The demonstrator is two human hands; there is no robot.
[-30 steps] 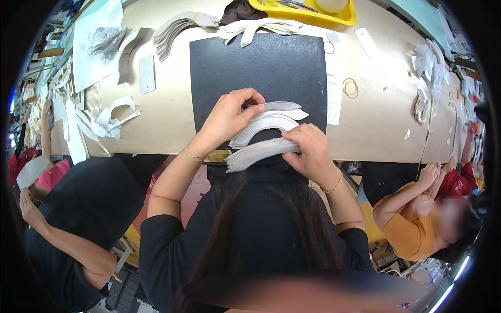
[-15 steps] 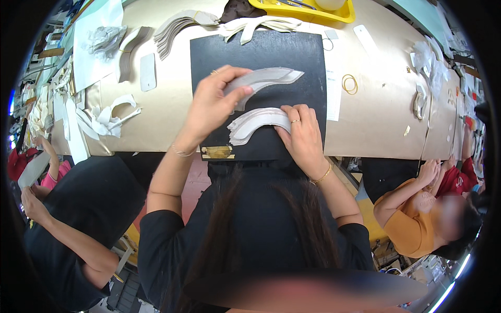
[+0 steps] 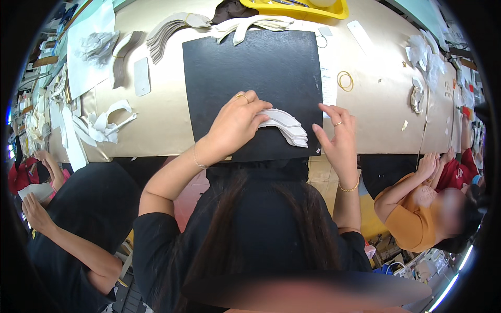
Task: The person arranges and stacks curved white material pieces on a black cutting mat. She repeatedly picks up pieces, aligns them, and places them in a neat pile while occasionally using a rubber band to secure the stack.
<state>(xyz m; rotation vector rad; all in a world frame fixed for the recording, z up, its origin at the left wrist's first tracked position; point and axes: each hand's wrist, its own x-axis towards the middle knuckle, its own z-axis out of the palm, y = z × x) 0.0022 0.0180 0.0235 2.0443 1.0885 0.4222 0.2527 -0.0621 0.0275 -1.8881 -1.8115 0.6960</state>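
A stack of curved, pale grey-white strips (image 3: 286,125) lies fanned at its right end over the lower part of a black mat (image 3: 250,68). My left hand (image 3: 237,122) grips the stack's left end between thumb and fingers, and hides that end. Just past the mat's right edge, my right hand (image 3: 342,133) is open. Its thumb and fingers are spread, nothing is between them, and a small gap parts it from the strips.
Bundled grey curved strips (image 3: 169,35) and another bundle (image 3: 121,60) lie at the far left, near cream offcuts (image 3: 104,122). A yellow tray (image 3: 334,9) stands at the back; yellow rubber bands (image 3: 345,81) lie right of the mat. People sit on both sides.
My left hand came down from mid-mat to the stack's left end; the strips it held apart no longer show separately. My right hand let go of the stack and moved right.
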